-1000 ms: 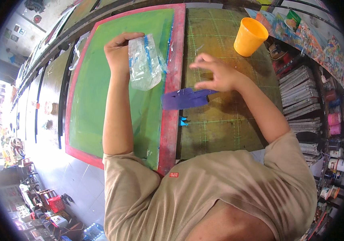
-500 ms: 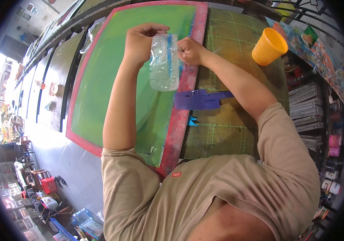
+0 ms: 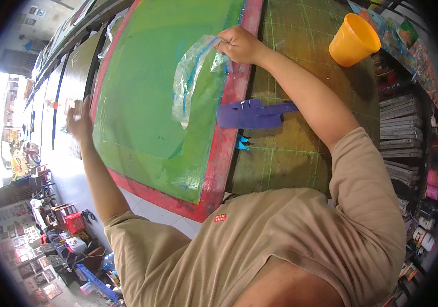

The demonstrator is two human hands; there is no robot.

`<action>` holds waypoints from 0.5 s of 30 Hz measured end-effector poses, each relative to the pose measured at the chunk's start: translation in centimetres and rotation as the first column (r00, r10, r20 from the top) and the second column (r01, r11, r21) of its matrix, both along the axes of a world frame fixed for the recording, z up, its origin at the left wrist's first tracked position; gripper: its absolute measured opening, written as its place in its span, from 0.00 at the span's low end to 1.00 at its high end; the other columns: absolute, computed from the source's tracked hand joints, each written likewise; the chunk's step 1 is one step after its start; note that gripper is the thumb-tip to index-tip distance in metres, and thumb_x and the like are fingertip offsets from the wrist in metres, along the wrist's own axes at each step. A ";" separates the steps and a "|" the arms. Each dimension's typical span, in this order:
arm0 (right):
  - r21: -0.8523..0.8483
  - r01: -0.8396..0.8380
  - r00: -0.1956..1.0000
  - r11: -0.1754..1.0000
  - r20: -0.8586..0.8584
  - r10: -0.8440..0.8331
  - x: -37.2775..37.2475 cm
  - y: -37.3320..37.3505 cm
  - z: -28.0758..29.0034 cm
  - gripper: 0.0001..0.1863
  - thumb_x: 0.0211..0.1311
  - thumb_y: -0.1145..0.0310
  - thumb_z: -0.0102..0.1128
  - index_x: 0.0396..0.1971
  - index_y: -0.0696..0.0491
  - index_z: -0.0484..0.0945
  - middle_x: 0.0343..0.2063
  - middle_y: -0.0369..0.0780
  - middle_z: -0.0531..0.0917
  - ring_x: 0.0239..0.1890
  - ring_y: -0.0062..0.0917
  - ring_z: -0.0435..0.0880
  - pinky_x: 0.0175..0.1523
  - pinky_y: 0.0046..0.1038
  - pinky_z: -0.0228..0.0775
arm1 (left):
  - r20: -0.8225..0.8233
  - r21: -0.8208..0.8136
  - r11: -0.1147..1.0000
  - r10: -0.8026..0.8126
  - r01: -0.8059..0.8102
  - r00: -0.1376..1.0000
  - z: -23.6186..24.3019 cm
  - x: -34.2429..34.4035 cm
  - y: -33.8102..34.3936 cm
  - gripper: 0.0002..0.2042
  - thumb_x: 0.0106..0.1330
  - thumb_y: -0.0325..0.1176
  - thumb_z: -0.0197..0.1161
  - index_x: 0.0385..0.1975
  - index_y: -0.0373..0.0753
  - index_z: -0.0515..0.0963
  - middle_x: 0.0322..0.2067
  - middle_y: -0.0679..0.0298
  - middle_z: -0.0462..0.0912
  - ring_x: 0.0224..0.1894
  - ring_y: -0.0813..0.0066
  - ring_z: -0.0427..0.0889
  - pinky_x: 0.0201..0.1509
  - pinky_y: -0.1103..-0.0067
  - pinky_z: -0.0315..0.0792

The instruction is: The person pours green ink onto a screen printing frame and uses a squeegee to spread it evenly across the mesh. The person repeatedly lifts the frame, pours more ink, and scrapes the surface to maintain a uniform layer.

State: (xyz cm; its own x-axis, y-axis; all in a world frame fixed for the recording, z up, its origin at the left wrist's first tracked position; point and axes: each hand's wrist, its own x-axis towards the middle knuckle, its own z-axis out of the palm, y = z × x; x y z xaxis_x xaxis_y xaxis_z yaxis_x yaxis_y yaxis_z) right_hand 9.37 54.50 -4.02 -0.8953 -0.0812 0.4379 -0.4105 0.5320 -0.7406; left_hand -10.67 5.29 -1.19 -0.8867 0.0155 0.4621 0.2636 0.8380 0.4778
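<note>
The left grip (image 3: pixel 80 124) has swung leftward, spread apart; the right grip (image 3: pixel 241 45) pinches a clear bag (image 3: pixel 190 74).

Clr plastic strip (image 3: pixel 189 78) w/ blue line hangs bent over grn panel (image 3: pixel 147 107).

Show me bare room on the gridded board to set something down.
Below the purple piece, between the blue scrap and right sleeve; also left of the yellow cup, above the right forearm. Crowded: where the purple piece overlaps the red frame, and around the right hand, holding clear plastic.
</note>
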 end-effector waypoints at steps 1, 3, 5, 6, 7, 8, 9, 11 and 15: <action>0.029 -0.013 0.998 0.999 0.055 0.011 -0.1 -0.1 0.3 0.08 0.63 0.70 0.54 0.33 0.57 0.81 0.17 0.42 0.78 0.19 0.25 0.73 0.28 0.29 0.65 | 0.081 -0.122 0.954 0.285 -0.275 0.955 -1.6 -1.0 -6.9 0.46 0.52 0.65 0.62 0.60 0.28 0.66 0.62 0.46 0.66 0.65 0.54 0.64 0.68 0.65 0.56; 0.020 -0.021 0.996 1.000 0.082 0.019 -0.8 0.1 -0.2 0.11 0.64 0.66 0.54 0.33 0.56 0.81 0.17 0.43 0.78 0.19 0.26 0.74 0.28 0.29 0.66 | 0.261 -0.209 0.789 0.615 -0.578 0.744 -3.3 -1.2 -14.2 0.52 0.53 0.74 0.50 0.64 0.29 0.60 0.65 0.45 0.60 0.67 0.48 0.58 0.69 0.58 0.52; -0.047 -0.005 1.000 0.999 0.030 0.006 -1.0 0.3 -1.3 0.15 0.65 0.58 0.54 0.30 0.55 0.81 0.16 0.44 0.77 0.19 0.30 0.74 0.29 0.31 0.67 | 0.417 -0.121 0.743 0.640 -0.658 0.646 -4.9 -0.6 -14.9 0.52 0.54 0.76 0.45 0.65 0.31 0.59 0.65 0.43 0.58 0.67 0.46 0.57 0.68 0.56 0.53; -0.063 0.001 1.000 0.998 0.021 0.001 -1.1 0.2 -1.4 0.16 0.65 0.58 0.54 0.29 0.55 0.81 0.16 0.44 0.77 0.19 0.29 0.74 0.29 0.31 0.67 | 0.468 -0.089 0.743 0.619 -0.663 0.631 -5.6 0.4 -15.8 0.52 0.54 0.76 0.44 0.66 0.32 0.59 0.65 0.42 0.58 0.67 0.46 0.58 0.68 0.57 0.55; -0.080 -0.003 1.000 0.997 0.015 0.004 -1.0 -0.1 -1.1 0.17 0.65 0.58 0.54 0.29 0.56 0.81 0.16 0.44 0.77 0.19 0.29 0.74 0.29 0.31 0.67 | 0.519 -0.059 0.735 0.600 -0.675 0.608 -6.1 1.8 -17.0 0.52 0.54 0.77 0.42 0.66 0.34 0.59 0.65 0.41 0.57 0.67 0.46 0.58 0.67 0.57 0.56; -0.088 0.015 1.000 0.996 0.012 -0.014 -0.8 0.0 -0.9 0.17 0.65 0.57 0.54 0.28 0.57 0.80 0.16 0.44 0.77 0.19 0.29 0.74 0.29 0.31 0.66 | 0.575 -0.024 0.739 0.561 -0.673 0.596 -6.6 2.5 -16.1 0.51 0.55 0.77 0.41 0.66 0.35 0.59 0.65 0.40 0.57 0.67 0.46 0.59 0.66 0.58 0.58; -0.089 0.031 0.999 0.996 0.033 -0.028 -0.7 0.1 -0.9 0.17 0.65 0.57 0.54 0.28 0.57 0.80 0.16 0.44 0.77 0.19 0.28 0.74 0.29 0.31 0.67 | 0.547 -0.070 0.735 0.593 -0.674 0.590 -7.0 3.3 -15.1 0.53 0.53 0.78 0.39 0.68 0.36 0.55 0.66 0.41 0.55 0.68 0.45 0.56 0.67 0.56 0.55; -0.074 0.097 0.992 0.993 0.085 -0.091 -0.3 1.2 -1.2 0.18 0.64 0.57 0.54 0.28 0.58 0.80 0.16 0.43 0.78 0.19 0.28 0.74 0.30 0.31 0.67 | 0.502 -0.161 0.744 0.627 -0.648 0.595 -5.6 4.9 -6.1 0.57 0.50 0.81 0.37 0.70 0.37 0.47 0.67 0.42 0.52 0.69 0.43 0.51 0.69 0.53 0.49; -0.072 0.064 0.996 0.995 0.063 -0.059 -0.6 0.6 -0.8 0.18 0.64 0.58 0.54 0.26 0.59 0.80 0.15 0.42 0.78 0.19 0.27 0.74 0.29 0.30 0.66 | 0.464 -0.219 0.687 0.698 -0.693 0.545 -4.7 6.8 -7.8 0.56 0.50 0.80 0.40 0.68 0.36 0.53 0.65 0.42 0.57 0.68 0.44 0.55 0.69 0.56 0.52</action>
State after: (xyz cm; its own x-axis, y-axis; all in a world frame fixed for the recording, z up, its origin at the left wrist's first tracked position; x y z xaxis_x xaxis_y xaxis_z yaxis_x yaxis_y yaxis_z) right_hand 8.74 55.09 -4.84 -0.9226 0.0054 0.3857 -0.3321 0.4973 -0.8015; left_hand -3.85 -2.52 -5.85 -0.7121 -0.7019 -0.0185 -0.6625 0.6629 0.3489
